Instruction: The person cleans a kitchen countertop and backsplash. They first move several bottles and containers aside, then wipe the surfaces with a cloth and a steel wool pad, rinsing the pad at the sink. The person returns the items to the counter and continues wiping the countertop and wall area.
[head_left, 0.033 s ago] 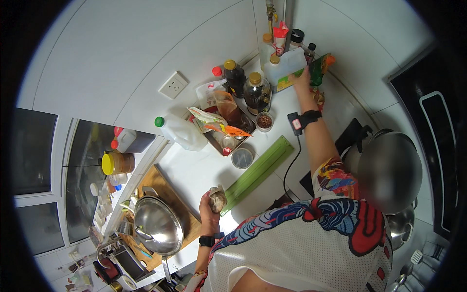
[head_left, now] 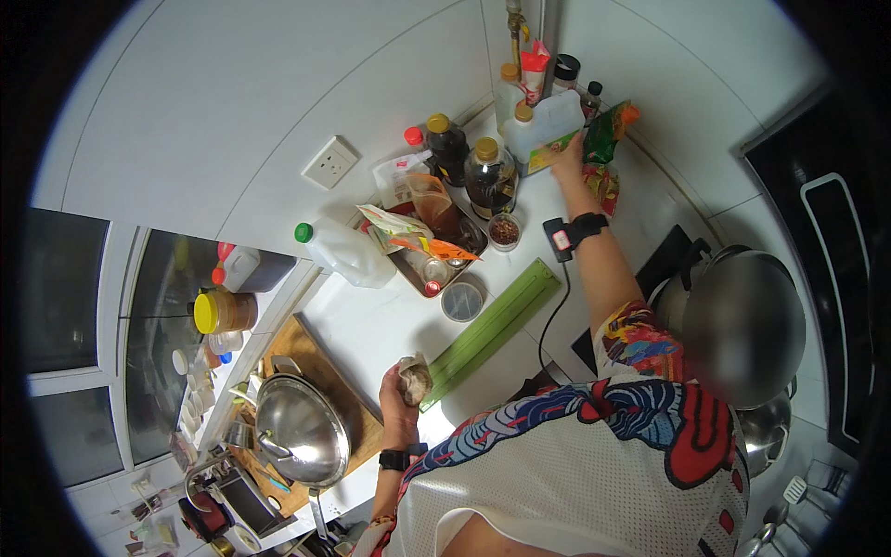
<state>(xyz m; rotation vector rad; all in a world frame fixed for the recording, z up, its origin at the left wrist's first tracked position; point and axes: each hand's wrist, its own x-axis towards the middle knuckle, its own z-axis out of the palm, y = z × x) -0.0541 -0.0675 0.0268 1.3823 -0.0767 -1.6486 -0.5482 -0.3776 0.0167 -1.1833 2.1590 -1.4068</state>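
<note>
My left hand [head_left: 397, 407] is closed around a crumpled clear plastic bag [head_left: 415, 382] with something pale brown in it, beside the near end of a long green tray-like strip [head_left: 492, 336]. At the far right corner of the counter, my right hand [head_left: 568, 169] grips the lower part of a translucent plastic jug [head_left: 555, 119] with a gold cap and a yellow-green label. Some of its fingers are hidden. A green pouch with an orange cap [head_left: 605, 135] and a red packet [head_left: 603, 190] are just right of that hand.
Dark sauce bottles [head_left: 490, 181], a tray [head_left: 401, 269] of packets and a small cup of red flakes [head_left: 504, 232] stand left of the jug. A green-capped jug [head_left: 348, 252] lies tilted nearby. A lidded wok [head_left: 302, 429] rests on a wooden board [head_left: 365, 432].
My right hand has shifted slightly left and toward me along the jug, exposing more of the red packet. My left hand with the bag has hardly moved.
</note>
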